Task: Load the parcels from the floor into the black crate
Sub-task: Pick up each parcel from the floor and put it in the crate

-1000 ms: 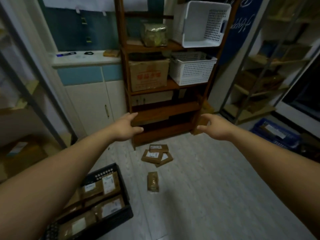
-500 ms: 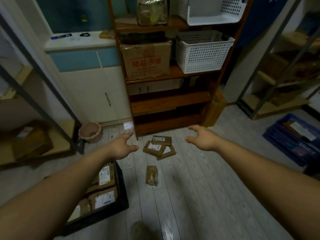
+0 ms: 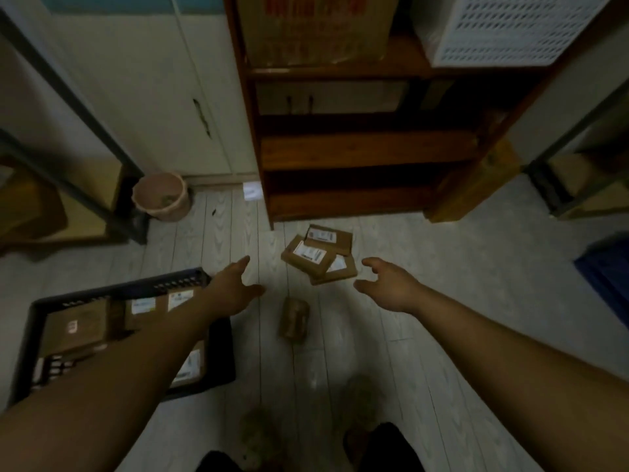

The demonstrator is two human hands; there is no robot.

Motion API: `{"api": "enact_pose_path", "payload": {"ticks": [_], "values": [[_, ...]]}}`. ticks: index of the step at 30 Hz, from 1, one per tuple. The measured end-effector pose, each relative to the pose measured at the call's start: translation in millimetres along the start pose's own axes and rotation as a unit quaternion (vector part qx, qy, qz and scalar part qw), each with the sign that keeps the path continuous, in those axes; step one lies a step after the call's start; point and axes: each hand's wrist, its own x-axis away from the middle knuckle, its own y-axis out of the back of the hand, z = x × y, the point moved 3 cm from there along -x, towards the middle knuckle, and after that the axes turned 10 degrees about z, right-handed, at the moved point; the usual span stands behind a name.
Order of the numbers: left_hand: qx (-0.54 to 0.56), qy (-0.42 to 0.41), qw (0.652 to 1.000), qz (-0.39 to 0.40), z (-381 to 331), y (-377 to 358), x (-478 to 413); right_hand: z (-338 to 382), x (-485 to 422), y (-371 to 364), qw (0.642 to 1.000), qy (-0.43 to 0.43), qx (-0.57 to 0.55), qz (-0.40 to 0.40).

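Both the left hand (image 3: 235,290) and right hand (image 3: 391,287) hang spread and empty above the floor (image 3: 442,267). Three stacked parcels (image 3: 318,255) lie between them by the wooden shelf's (image 3: 357,155) foot, a small parcel (image 3: 294,318) nearer, open floor around. The black crate (image 3: 218,352), part-filled, sits left.

Two bare forearms, no sleeves; bare hands, no rings or watch visible; dark trousers at bottom edge

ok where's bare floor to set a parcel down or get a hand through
Bare floor lies right of the stacked parcels, toward the blue crate, and between the black crate and the lone parcel. The black crate is crowded.
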Motion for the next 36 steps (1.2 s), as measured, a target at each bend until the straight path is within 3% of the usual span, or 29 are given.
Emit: {"api": "enact_pose_path", "payload": {"ticks": [3, 12, 16, 21, 25, 30, 36], "values": [[0.018, 0.041, 0.999, -0.006, 39.1, -33.1, -74.2, -32.4, -87.4, -40.5, 0.999, 0.039, 0.004, 0.032], [0.092, 0.086, 0.992, -0.003, 176.7, -166.3, -297.1, -153.2, -316.2, -222.5, 0.988, 0.007, -0.117, 0.099], [0.168, 0.096, 0.980, 0.051, 226.8, -224.3, -366.3, -201.9, -372.2, -297.7, 0.973, -0.059, -0.151, 0.164], [0.237, 0.095, 0.964, 0.074, 259.5, -262.7, -418.0, -227.2, -408.8, -349.8, 0.954, -0.053, -0.227, 0.186], [0.360, 0.085, 0.920, 0.131, 260.5, -279.5, -423.3, -222.8, -412.8, -363.4, 0.952, -0.050, -0.256, 0.158], [0.358, 0.085, 0.926, 0.084, 224.8, -245.1, -371.3, -182.9, -368.4, -320.0, 0.953, -0.053, -0.253, 0.156], [0.374, 0.084, 0.922, 0.057, 139.3, -149.2, -232.8, -72.1, -250.8, -220.2, 0.952, -0.041, -0.257, 0.164]]}}
